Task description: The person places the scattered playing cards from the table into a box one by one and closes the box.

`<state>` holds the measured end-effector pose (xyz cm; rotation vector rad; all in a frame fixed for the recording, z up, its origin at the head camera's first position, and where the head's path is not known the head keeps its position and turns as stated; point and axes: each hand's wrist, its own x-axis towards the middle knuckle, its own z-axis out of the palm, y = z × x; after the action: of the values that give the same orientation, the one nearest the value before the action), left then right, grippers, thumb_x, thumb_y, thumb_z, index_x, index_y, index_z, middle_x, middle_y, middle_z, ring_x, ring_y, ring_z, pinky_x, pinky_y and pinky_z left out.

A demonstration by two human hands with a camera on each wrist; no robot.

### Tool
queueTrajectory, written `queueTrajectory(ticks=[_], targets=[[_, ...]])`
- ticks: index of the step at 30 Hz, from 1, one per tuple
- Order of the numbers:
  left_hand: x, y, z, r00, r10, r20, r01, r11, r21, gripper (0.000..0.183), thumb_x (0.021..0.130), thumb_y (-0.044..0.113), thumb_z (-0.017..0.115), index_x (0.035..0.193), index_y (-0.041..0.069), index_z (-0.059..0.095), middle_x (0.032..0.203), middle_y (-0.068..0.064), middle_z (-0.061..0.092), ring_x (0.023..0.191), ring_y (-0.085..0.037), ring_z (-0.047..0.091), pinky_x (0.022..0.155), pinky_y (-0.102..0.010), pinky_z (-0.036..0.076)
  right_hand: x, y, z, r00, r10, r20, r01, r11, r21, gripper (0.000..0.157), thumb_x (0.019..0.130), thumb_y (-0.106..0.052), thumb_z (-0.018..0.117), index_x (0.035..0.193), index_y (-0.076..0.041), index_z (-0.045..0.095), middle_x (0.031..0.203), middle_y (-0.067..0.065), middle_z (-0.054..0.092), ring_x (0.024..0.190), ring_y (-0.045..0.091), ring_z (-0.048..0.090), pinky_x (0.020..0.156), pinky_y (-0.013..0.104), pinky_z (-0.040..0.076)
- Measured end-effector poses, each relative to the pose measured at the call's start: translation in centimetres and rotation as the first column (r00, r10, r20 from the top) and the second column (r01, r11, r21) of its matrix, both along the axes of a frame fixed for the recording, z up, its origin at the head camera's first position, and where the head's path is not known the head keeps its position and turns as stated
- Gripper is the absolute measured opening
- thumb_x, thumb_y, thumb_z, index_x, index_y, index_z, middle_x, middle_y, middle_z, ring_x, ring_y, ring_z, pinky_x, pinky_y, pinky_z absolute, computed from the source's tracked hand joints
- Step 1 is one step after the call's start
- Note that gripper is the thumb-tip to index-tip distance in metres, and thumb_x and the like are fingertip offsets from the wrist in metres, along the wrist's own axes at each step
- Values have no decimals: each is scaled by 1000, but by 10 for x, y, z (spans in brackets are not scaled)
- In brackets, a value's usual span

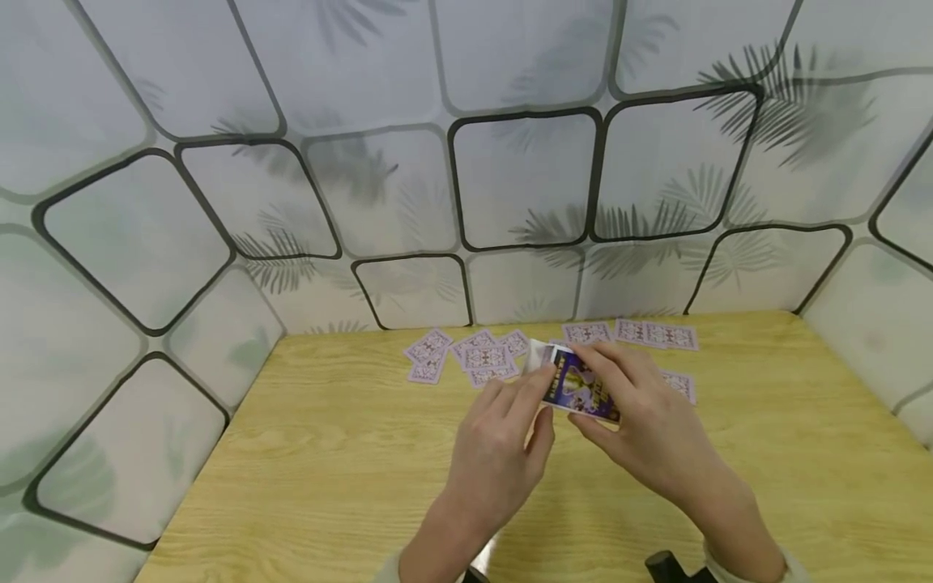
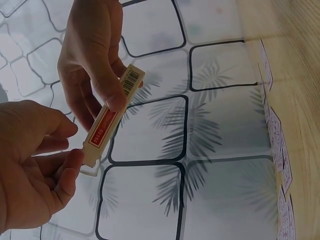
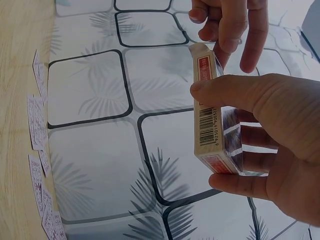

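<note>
My right hand (image 1: 652, 413) grips a small playing-card box (image 1: 581, 387) with a dark purple and yellow picture face. Its thumb lies along the narrow side, which carries a red label and a barcode, in the right wrist view. At the box's far end from that palm, a pale flap (image 3: 200, 50) stands out. My left hand (image 1: 499, 437) is beside this flap end, fingertips right at the box edge. Its thumb and forefinger are apart in the left wrist view. The box is held above the table, and its inside is hidden.
On the wooden table (image 1: 350, 453), several patterned cards (image 1: 484, 358) lie loosely grouped near the back edge, with more cards (image 1: 659, 334) at the right behind the hands. A patterned curtain-like sheet (image 1: 394, 194) stands around the back and sides. Dark straps or parts (image 1: 666, 567) show at the bottom.
</note>
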<state>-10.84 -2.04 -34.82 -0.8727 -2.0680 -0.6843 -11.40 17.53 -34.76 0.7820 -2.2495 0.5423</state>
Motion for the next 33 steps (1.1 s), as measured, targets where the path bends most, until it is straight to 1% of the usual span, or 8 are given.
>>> queueTrajectory(ticks=[7, 13, 19, 21, 23, 29, 31, 33], targets=[[-3, -6, 2, 1000, -11, 11, 11, 999, 43, 36, 84, -1, 70, 119, 2, 65, 103, -9, 71, 88, -18, 65, 76, -20, 53, 0, 3, 3, 1000, -16, 3, 16, 1000, -9, 84, 63, -12, 90, 137, 0, 54, 127, 17, 56, 111, 32, 56, 77, 43, 55], [-22, -25, 5, 1000, 8, 16, -10, 985, 173, 24, 87, -5, 63, 110, 0, 66, 96, -9, 68, 81, -18, 62, 67, -22, 53, 1, 8, 6, 999, -43, 15, 44, 999, -17, 81, 68, -23, 91, 138, -1, 54, 128, 17, 55, 111, 33, 55, 74, 46, 55], [-57, -61, -6, 977, 131, 170, -174, 945, 275, 18, 88, -5, 61, 105, 0, 68, 86, -10, 70, 68, -17, 60, 54, -24, 46, 0, 8, 4, 999, -44, 23, 44, 999, -15, 81, 70, -25, 90, 139, -2, 54, 127, 18, 55, 110, 35, 55, 76, 47, 55], [-73, -77, -14, 941, 187, 282, -262, 930, 258, 18, 90, -4, 60, 106, 0, 67, 85, -10, 71, 66, -18, 60, 52, -26, 45, 0, 7, 3, 999, -48, 25, 49, 999, -20, 84, 64, -16, 91, 138, -2, 54, 126, 17, 56, 110, 34, 55, 76, 46, 55], [-90, -94, -23, 877, 251, 409, -352, 916, 193, 19, 91, 1, 57, 108, 2, 66, 88, -10, 71, 66, -18, 60, 51, -27, 44, 0, 6, 2, 998, -51, 26, 52, 998, -26, 83, 64, -17, 91, 137, -2, 55, 126, 16, 56, 109, 33, 56, 76, 46, 55], [-128, -129, -55, 614, 393, 684, -432, 893, -126, 28, 92, 7, 52, 117, 2, 63, 104, -17, 68, 71, -22, 59, 51, -31, 44, 2, 7, 0, 998, -56, 32, 57, 998, -24, 82, 64, -17, 91, 137, -2, 55, 125, 16, 56, 110, 33, 56, 78, 47, 55], [-136, -134, -67, 568, 442, 694, -382, 889, -254, 31, 92, 8, 54, 122, 0, 62, 112, -22, 65, 82, -29, 62, 58, -36, 49, 2, 7, -1, 998, -55, 36, 56, 998, -24, 82, 64, -17, 91, 136, -2, 55, 125, 16, 56, 110, 33, 55, 78, 47, 55], [-141, -135, -78, 549, 497, 672, -316, 868, -383, 33, 94, 11, 56, 126, 2, 62, 118, -25, 61, 96, -36, 60, 70, -43, 53, 3, 7, -1, 998, -55, 36, 56, 998, -25, 82, 64, -17, 91, 136, -1, 55, 126, 16, 56, 111, 33, 55, 77, 47, 55]])
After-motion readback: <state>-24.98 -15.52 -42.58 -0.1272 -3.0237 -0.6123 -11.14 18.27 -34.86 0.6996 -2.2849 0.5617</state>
